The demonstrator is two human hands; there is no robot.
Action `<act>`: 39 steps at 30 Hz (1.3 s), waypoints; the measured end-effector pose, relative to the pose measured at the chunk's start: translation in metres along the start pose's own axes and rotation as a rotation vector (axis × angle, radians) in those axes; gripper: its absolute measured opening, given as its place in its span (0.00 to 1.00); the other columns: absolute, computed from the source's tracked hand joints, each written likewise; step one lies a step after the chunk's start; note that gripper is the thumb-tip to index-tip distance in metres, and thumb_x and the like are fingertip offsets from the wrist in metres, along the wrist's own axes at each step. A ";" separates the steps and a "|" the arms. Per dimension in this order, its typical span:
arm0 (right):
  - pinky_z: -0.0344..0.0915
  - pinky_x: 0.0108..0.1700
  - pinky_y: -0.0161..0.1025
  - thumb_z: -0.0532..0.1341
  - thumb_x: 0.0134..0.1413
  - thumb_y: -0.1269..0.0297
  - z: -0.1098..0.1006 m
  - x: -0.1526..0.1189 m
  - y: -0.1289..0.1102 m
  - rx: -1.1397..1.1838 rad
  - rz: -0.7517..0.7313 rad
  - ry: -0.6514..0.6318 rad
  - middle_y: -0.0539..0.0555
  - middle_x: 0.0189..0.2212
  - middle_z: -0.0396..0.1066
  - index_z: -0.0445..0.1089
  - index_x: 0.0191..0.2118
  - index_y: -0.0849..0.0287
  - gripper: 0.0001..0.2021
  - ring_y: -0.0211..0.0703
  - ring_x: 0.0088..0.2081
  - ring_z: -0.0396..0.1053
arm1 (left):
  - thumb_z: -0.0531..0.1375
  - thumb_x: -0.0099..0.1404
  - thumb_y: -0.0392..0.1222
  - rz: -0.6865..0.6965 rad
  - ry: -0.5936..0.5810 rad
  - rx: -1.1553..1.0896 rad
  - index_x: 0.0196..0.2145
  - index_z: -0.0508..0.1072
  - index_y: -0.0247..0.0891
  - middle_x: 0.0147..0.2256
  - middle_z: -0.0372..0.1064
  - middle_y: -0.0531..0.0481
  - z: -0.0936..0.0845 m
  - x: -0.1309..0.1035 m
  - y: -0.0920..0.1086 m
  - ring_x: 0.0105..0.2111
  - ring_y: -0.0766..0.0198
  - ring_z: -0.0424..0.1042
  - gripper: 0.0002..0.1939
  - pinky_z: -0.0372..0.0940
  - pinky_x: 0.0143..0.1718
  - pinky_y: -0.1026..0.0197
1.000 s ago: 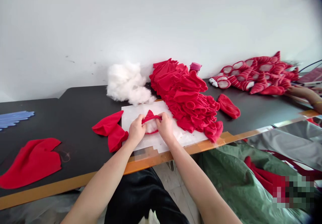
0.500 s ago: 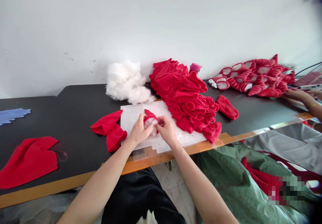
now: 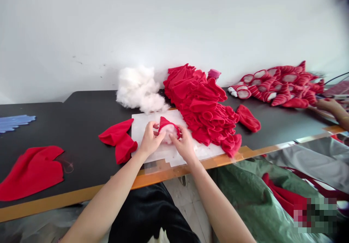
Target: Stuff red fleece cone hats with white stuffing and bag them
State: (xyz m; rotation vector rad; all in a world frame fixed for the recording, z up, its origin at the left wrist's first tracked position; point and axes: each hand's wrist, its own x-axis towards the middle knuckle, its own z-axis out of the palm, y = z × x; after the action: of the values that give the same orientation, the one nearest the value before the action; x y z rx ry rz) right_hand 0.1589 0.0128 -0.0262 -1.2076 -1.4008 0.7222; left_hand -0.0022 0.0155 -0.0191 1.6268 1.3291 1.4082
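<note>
Between my two hands is a small red pointed cloth piece (image 3: 165,121) with white stuffing (image 3: 168,131) showing at its round opening, over white paper (image 3: 139,121). My left hand (image 3: 151,138) grips its left edge, thumb against the stuffing. My right hand (image 3: 184,143) holds the right rim, thumb also at the stuffing. Behind lies a fluffy white heap of stuffing (image 3: 137,88). A long pile of red cloth pieces (image 3: 201,103) stands right of it. Two red pieces (image 3: 117,137) lie to the left of the paper.
A large red cloth (image 3: 34,170) and blue strips (image 3: 16,123) lie at left. Striped stuffed pieces (image 3: 286,83) are heaped at right, near another person's hand (image 3: 331,106). The taped table edge (image 3: 256,151) runs in front; green sheeting (image 3: 245,184) hangs below.
The red piece's opening now faces up wider, with more white stuffing visible. My right hand has moved slightly right, and the view has shifted a little.
</note>
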 end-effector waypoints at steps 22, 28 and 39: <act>0.64 0.33 0.38 0.59 0.43 0.61 0.004 -0.002 -0.013 0.112 0.044 -0.088 0.50 0.29 0.68 0.67 0.36 0.57 0.11 0.42 0.31 0.65 | 0.55 0.56 0.30 0.271 0.081 0.151 0.33 0.69 0.41 0.34 0.63 0.49 -0.002 -0.005 0.006 0.39 0.58 0.67 0.09 0.65 0.44 0.55; 0.59 0.25 0.33 0.63 0.37 0.57 0.005 0.013 -0.016 0.473 0.182 0.116 0.46 0.24 0.63 0.62 0.32 0.55 0.15 0.35 0.23 0.59 | 0.64 0.55 0.57 -0.260 0.064 -0.538 0.40 0.68 0.39 0.39 0.67 0.44 -0.004 0.004 0.013 0.39 0.56 0.71 0.23 0.70 0.39 0.54; 0.68 0.54 0.50 0.61 0.57 0.51 0.022 -0.037 -0.025 0.263 -0.073 0.014 0.62 0.55 0.64 0.66 0.52 0.56 0.21 0.51 0.56 0.64 | 0.70 0.51 0.54 -0.412 0.251 -0.968 0.37 0.67 0.41 0.37 0.73 0.49 -0.004 0.013 0.008 0.42 0.58 0.74 0.22 0.69 0.47 0.56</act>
State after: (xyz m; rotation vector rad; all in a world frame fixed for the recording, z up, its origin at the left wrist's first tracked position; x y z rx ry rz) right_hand 0.1264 -0.0248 -0.0202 -0.9498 -1.2868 0.8174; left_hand -0.0051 0.0242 -0.0068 0.5250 0.7957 1.6330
